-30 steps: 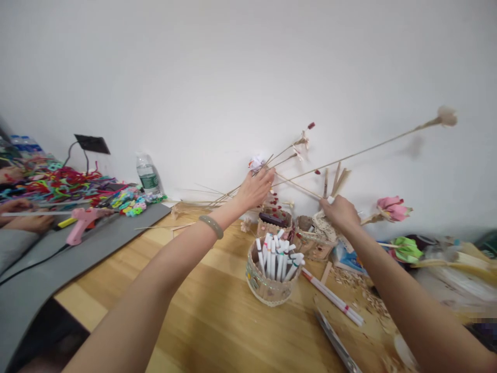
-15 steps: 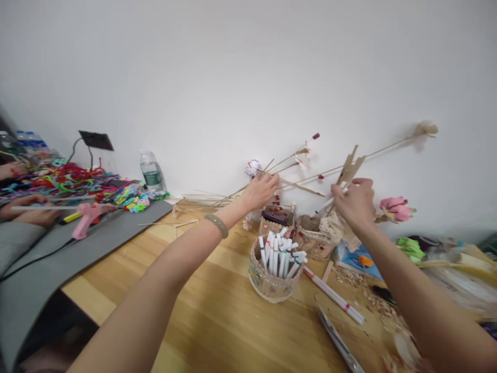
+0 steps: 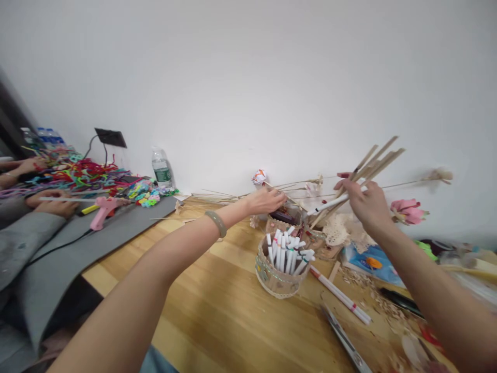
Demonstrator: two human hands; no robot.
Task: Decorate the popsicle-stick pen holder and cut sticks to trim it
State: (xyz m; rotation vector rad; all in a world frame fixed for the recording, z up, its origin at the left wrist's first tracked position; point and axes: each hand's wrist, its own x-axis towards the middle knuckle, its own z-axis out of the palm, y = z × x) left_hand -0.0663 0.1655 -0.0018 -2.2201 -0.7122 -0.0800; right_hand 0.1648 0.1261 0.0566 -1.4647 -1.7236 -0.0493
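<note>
My right hand (image 3: 367, 204) is closed around a bundle of thin flat wooden sticks (image 3: 375, 166) and a white marker (image 3: 330, 203). The sticks fan out up and to the right; their lower ends reach down over the small decorated containers by the wall. My left hand (image 3: 266, 201), with a bangle on the wrist, is closed above the rear container (image 3: 272, 226), a thin wooden stick (image 3: 297, 203) passing under its fingers. Dried flower stems (image 3: 236, 197) run behind it. In front stands a lace-trimmed pot (image 3: 281, 284) full of white markers (image 3: 285, 251).
Scissors (image 3: 345, 339), loose markers (image 3: 341, 298) and wood shavings (image 3: 361, 285) lie at the right. A pink fabric flower (image 3: 409, 210) is by the wall. At left are a bottle (image 3: 161, 168), a pink glue gun (image 3: 103, 212), colourful pipe cleaners (image 3: 85, 171) and other people's hands (image 3: 56, 203).
The view has shifted slightly. My right hand has lifted and tilted the stick bundle, so its lower length now shows. My left hand is lower, and the dried stems have sunk behind it.
</note>
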